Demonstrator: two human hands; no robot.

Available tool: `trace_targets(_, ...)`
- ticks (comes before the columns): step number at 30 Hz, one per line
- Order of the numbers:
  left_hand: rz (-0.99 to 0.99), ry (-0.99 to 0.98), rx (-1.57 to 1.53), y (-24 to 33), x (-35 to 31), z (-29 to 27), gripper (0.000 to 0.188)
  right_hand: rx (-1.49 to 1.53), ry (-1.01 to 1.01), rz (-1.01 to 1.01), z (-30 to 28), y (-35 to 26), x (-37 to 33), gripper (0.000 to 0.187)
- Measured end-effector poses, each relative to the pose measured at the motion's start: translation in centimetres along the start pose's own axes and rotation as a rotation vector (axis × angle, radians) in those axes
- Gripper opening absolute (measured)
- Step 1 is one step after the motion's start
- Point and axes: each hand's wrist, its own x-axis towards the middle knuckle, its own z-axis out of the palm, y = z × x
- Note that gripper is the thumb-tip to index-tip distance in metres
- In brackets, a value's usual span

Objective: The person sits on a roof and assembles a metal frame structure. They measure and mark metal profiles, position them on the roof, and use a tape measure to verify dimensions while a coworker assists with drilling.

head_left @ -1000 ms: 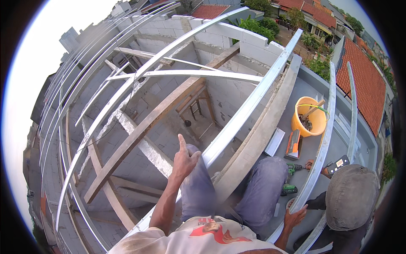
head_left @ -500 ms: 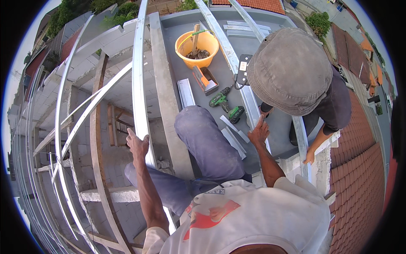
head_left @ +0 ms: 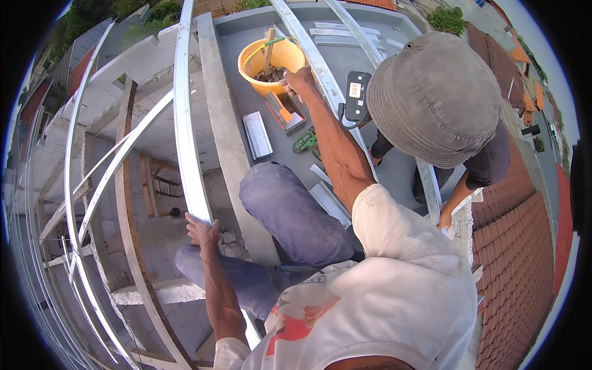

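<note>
My left hand [head_left: 203, 234] is wrapped over the lower part of a shiny metal channel beam [head_left: 184, 111] that runs away from me. My right arm stretches forward, and my right hand [head_left: 298, 83] hangs in front of the orange-yellow bucket [head_left: 252, 84], beside a second metal beam [head_left: 316, 60]. Its fingers are loosely bent and a little apart, with nothing visible in them. Under it stands an open orange and dark box [head_left: 286, 115]. A green and black cordless drill [head_left: 304, 141] lies on the grey floor, partly hidden by my right forearm.
A person in a grey bucket hat [head_left: 435, 102] crouches at right, one hand [head_left: 445, 217] at another beam's end. Short metal offcuts [head_left: 258, 134] lie on the floor. Left of the concrete ledge [head_left: 229, 135] is a drop with wooden beams [head_left: 126, 179]. Roof tiles [head_left: 515, 259] slope away at right.
My right hand has left the second beam's near end and swung forward to beside the bucket. My left hand has lowered from its raised, pointing pose onto the left beam.
</note>
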Motion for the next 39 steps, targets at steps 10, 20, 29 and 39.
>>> trace_targets(10,-0.071,0.039,0.12,-0.4,-0.4,0.8,0.123,-0.772,-0.265,-0.148,-2.6,9.8,-15.6,0.073)
trace_targets(20,-0.05,0.119,0.163,0.6,-1.1,0.4,0.12,-1.262,0.298,-0.014,-16.1,22.3,-27.5,0.119)
trace_targets(29,-0.087,0.191,0.221,1.6,-1.3,0.5,0.105,-1.206,0.395,0.221,-16.5,28.5,-27.3,0.119)
trace_targets(39,-0.088,0.234,0.232,1.3,-1.2,1.0,0.093,-1.132,0.439,0.233,-16.4,29.0,-26.9,0.112)
